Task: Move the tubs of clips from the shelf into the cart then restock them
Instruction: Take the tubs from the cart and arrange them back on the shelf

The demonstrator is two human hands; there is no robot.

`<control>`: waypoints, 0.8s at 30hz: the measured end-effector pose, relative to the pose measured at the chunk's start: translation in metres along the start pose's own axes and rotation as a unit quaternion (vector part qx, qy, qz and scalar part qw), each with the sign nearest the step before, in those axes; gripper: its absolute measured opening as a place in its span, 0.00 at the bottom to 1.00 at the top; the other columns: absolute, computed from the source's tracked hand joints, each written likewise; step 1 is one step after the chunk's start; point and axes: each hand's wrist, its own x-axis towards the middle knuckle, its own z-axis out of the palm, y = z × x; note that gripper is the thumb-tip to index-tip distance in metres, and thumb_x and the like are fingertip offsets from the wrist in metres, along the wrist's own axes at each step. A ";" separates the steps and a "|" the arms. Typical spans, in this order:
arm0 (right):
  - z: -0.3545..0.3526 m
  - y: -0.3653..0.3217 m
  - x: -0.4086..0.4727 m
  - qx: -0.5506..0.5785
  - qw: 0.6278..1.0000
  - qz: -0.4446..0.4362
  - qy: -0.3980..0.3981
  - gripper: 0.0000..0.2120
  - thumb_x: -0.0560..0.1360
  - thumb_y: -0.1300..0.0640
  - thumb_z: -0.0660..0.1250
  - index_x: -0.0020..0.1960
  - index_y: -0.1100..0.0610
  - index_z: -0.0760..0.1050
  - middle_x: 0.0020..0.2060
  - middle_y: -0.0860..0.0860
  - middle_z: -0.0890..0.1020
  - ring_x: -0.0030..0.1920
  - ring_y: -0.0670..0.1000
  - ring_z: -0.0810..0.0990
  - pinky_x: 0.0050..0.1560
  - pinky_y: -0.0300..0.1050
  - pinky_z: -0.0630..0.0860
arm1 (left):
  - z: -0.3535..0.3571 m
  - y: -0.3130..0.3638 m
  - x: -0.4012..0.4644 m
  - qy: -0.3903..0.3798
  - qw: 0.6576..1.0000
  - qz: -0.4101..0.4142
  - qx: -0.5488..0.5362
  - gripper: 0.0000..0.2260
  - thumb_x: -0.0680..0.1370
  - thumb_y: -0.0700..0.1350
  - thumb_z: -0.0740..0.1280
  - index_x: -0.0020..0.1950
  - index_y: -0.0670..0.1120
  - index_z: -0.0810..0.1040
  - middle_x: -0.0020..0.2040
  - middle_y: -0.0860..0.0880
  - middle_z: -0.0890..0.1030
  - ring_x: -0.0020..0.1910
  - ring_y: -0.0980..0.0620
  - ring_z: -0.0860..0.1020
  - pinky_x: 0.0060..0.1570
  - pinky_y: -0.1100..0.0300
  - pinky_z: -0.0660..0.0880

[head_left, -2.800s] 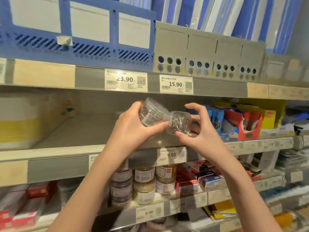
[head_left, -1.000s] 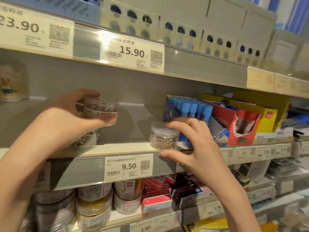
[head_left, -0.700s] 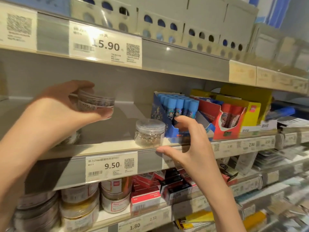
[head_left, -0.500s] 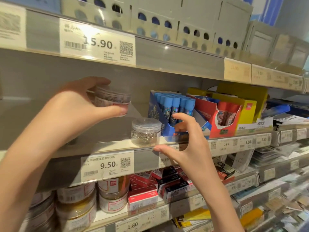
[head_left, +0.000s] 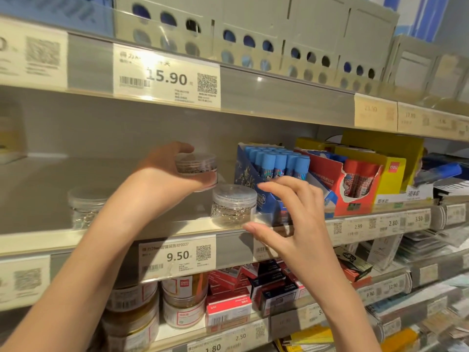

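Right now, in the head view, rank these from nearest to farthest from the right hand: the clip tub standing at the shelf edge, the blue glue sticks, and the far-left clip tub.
From the right hand:
1. Shelf-edge tub, just left of its fingers.
2. Glue sticks, above and behind.
3. Far-left tub, beyond the left forearm.

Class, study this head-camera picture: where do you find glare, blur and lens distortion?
Head view: glare sits on the clear shelf strip beside the 15.90 price tag; the left edge, including the far-left tub of clips, and the lower right corner are smeared; the shelf edges bow from the wide lens; the tub beside the right hand is sharpest.
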 end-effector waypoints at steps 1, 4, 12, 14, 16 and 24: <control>0.002 -0.001 0.002 -0.002 1.000 -0.008 -0.002 0.25 0.69 0.34 0.62 0.63 0.42 0.70 0.59 0.38 0.69 0.63 0.42 0.62 0.65 0.38 0.59 | 0.000 -0.002 0.001 0.001 1.000 -0.007 0.007 0.29 0.67 0.52 0.75 0.66 0.52 0.70 0.58 0.52 0.75 0.53 0.52 0.75 0.53 0.62 0.70; 0.006 -0.004 0.002 -0.023 0.999 -0.028 0.004 0.23 0.70 0.35 0.62 0.61 0.43 0.72 0.59 0.36 0.71 0.63 0.44 0.63 0.65 0.52 0.62 | 0.000 -0.008 0.000 -0.019 0.999 -0.022 0.014 0.28 0.65 0.50 0.76 0.62 0.55 0.70 0.58 0.50 0.76 0.52 0.50 0.77 0.54 0.59 0.73; 0.006 0.003 0.001 -0.005 0.999 -0.022 0.026 0.25 0.67 0.35 0.65 0.59 0.47 0.73 0.55 0.38 0.73 0.60 0.40 0.64 0.61 0.37 0.63 | 0.000 -0.002 -0.008 -0.088 0.995 -0.006 0.041 0.27 0.65 0.50 0.77 0.61 0.55 0.70 0.56 0.50 0.77 0.48 0.52 0.78 0.48 0.58 0.76; 0.008 0.004 0.000 -0.002 0.999 -0.024 0.031 0.24 0.68 0.36 0.66 0.59 0.48 0.74 0.57 0.40 0.72 0.61 0.40 0.64 0.63 0.35 0.61 | 0.001 -0.001 -0.008 -0.103 0.994 -0.011 0.048 0.28 0.66 0.51 0.76 0.62 0.53 0.69 0.57 0.51 0.76 0.49 0.52 0.77 0.47 0.60 0.74; 0.009 0.004 -0.002 0.005 0.999 -0.022 0.035 0.24 0.68 0.37 0.66 0.59 0.49 0.74 0.59 0.41 0.70 0.63 0.41 0.64 0.64 0.35 0.60 | 0.002 -0.001 -0.008 -0.113 0.991 -0.018 0.069 0.28 0.67 0.52 0.75 0.64 0.52 0.68 0.57 0.52 0.75 0.49 0.53 0.76 0.43 0.64 0.71; 0.011 0.004 -0.004 0.008 0.999 -0.025 0.039 0.24 0.69 0.36 0.64 0.60 0.47 0.72 0.57 0.39 0.73 0.61 0.38 0.69 0.62 0.40 0.62 | 0.003 0.003 -0.008 -0.081 0.989 -0.023 0.122 0.27 0.65 0.52 0.77 0.61 0.54 0.72 0.57 0.48 0.68 0.45 0.52 0.73 0.47 0.63 0.66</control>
